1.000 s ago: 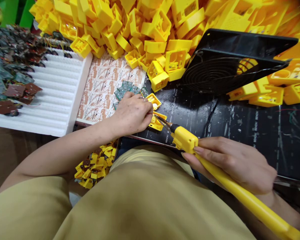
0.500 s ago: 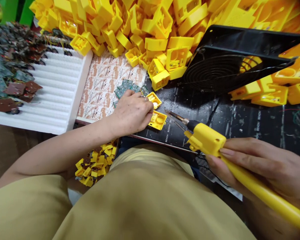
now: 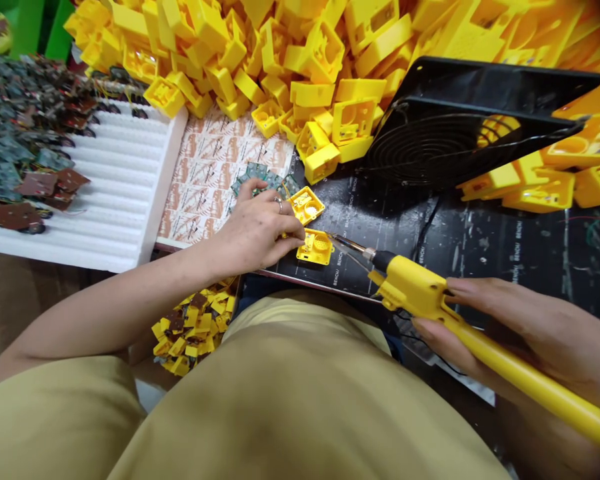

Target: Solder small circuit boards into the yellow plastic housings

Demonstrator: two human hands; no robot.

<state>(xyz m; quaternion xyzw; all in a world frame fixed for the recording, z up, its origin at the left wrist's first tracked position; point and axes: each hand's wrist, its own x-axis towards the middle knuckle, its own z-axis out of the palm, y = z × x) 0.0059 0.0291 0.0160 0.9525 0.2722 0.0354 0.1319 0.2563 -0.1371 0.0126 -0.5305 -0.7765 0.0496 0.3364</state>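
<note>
Casing (image 3: 316,248), yellow and open-faced, lies on the black bench mat (image 3: 380,207); I take it as the centre of the clock. The right hand (image 3: 545,327), at four o'clock, is wrapped round a yellow soldering tool (image 3: 420,287), whose metal tip (image 3: 351,245) points toward ten o'clock and ends just beside the casing's right edge; I cannot tell whether they touch. At nine o'clock I see the left hand (image 3: 260,230), its fingers bent and somewhat parted near the casing's left edge; I cannot tell whether it grips anything. A second casing (image 3: 306,203) lies at twelve o'clock, green circuit boards (image 3: 255,172) fan out at eleven, a black fan (image 3: 430,147) shows at two, and a white foam tray (image 3: 125,187) bearing a pile of parts (image 3: 20,160) occupies ten.
</note>
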